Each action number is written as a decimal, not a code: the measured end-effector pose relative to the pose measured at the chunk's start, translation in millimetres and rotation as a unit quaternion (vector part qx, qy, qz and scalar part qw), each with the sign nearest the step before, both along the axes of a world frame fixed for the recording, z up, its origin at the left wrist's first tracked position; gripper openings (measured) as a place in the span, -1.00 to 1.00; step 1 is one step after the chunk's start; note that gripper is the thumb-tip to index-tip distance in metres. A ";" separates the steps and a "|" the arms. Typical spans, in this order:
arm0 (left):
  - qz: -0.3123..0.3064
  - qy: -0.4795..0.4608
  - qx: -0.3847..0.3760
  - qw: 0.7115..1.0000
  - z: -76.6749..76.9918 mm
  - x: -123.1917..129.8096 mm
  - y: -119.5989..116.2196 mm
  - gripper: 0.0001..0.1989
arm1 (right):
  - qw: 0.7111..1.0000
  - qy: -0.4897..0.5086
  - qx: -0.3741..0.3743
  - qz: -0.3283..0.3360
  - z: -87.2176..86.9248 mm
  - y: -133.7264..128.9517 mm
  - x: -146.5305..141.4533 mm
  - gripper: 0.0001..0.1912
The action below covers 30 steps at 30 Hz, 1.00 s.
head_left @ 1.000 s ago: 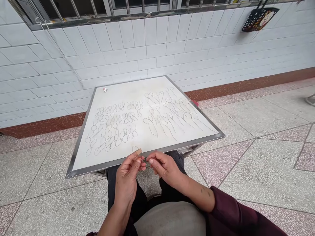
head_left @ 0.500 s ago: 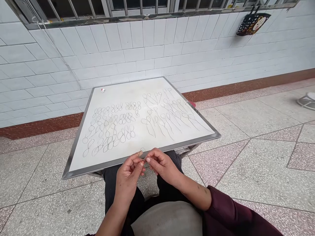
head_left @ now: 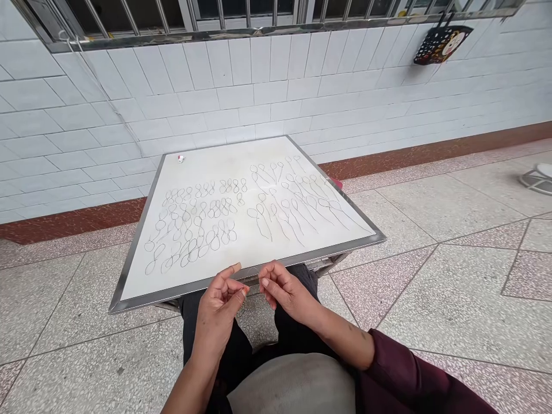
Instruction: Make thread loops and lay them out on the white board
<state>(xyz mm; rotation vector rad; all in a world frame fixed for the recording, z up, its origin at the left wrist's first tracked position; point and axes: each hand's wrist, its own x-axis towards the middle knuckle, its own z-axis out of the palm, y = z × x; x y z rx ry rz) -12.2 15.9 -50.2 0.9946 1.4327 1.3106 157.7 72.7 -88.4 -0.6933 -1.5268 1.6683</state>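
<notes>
Over the near edge of the table, my left hand (head_left: 222, 302) pinches a thin wire (head_left: 246, 294) between thumb and forefinger; only a short bit of it shows. A small gap to the right, my right hand (head_left: 287, 290) has thumb and forefinger pressed together, and a faint strand seems to run from them, too fine to follow. On the white tabletop lie several wire figure-eights (head_left: 190, 247) in rows at left. Several single-loop wires with long tails (head_left: 297, 213) are spread at right.
The white table (head_left: 207, 152) has a grey metal rim and stands against a tiled wall (head_left: 267, 103). A small red-and-white item (head_left: 180, 158) sits at its far left corner. A dark patterned bag (head_left: 442, 45) hangs from the window bars. A round stool (head_left: 539, 178) is at far right.
My hands were touching around the wire; now they are apart. The left hand has shifted slightly left, and the wire loop that showed above the fingers is hardly visible.
</notes>
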 end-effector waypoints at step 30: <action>-0.318 0.465 0.089 0.821 15.6 -39.5 0.2 -0.38 | 0.809 -0.241 0.533 0.056 -4.5 11.1 62.5 -0.76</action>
